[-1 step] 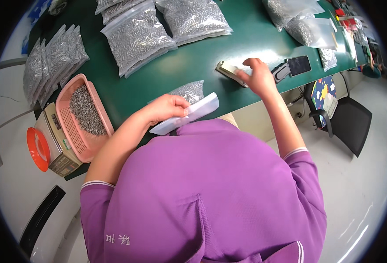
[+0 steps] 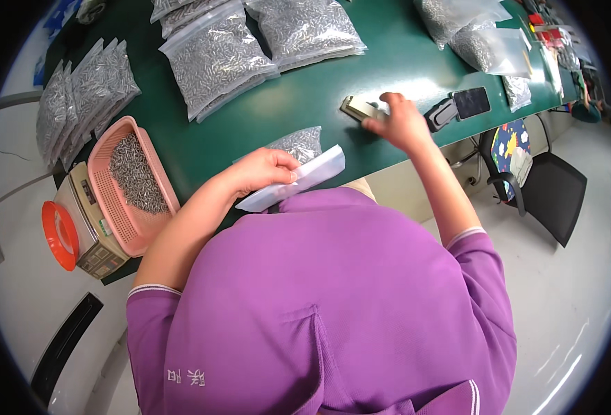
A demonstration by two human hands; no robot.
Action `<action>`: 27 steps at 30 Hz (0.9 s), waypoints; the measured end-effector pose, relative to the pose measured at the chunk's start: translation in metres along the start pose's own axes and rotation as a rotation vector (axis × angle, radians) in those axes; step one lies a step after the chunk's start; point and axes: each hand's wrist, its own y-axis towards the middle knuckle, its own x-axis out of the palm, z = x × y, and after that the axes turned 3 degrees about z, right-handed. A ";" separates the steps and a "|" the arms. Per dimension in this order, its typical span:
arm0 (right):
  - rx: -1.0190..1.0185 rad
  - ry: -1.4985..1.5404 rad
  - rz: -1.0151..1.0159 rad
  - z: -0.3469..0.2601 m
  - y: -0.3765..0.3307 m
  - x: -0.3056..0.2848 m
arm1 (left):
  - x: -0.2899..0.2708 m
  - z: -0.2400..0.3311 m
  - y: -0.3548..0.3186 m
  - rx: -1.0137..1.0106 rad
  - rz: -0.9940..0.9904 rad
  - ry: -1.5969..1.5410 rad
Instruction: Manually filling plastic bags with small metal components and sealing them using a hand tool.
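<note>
My left hand [image 2: 267, 171] pinches the folded whitish top [image 2: 312, 174] of a small clear plastic bag at the table's near edge. Small metal pieces, possibly screws, fill the bag's body [image 2: 302, 144], which lies flat on the green table beyond my fingers. To the right, my right hand [image 2: 404, 124] closes its thumb and fingers around the near end of a pale, long stapler [image 2: 358, 108]. The stapler's far end sticks out to the left of the hand; the rest is covered.
On the left a pink basket [image 2: 136, 180] of metal pieces rests on a scale [image 2: 98, 235]. Filled bags [image 2: 222, 62] lie at the back, more [image 2: 87, 97] stand at the left. A phone [image 2: 471, 103] and a black device [image 2: 442, 115] lie right of my hand. A chair [image 2: 551, 187] stands right.
My right hand has shifted slightly left, its fingers closing in on the stapler. The stapler's near end has swung away from the table edge. My left hand and the bag stay put.
</note>
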 end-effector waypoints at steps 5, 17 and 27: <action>-0.091 -0.005 0.051 0.009 0.011 0.037 | 0.001 -0.002 0.003 0.042 0.019 -0.003; 0.034 0.906 -0.294 -0.105 -0.014 -0.008 | 0.008 -0.003 -0.003 0.065 0.082 0.003; 0.088 0.757 -0.185 -0.091 -0.020 -0.001 | 0.010 -0.004 -0.005 0.065 0.065 -0.087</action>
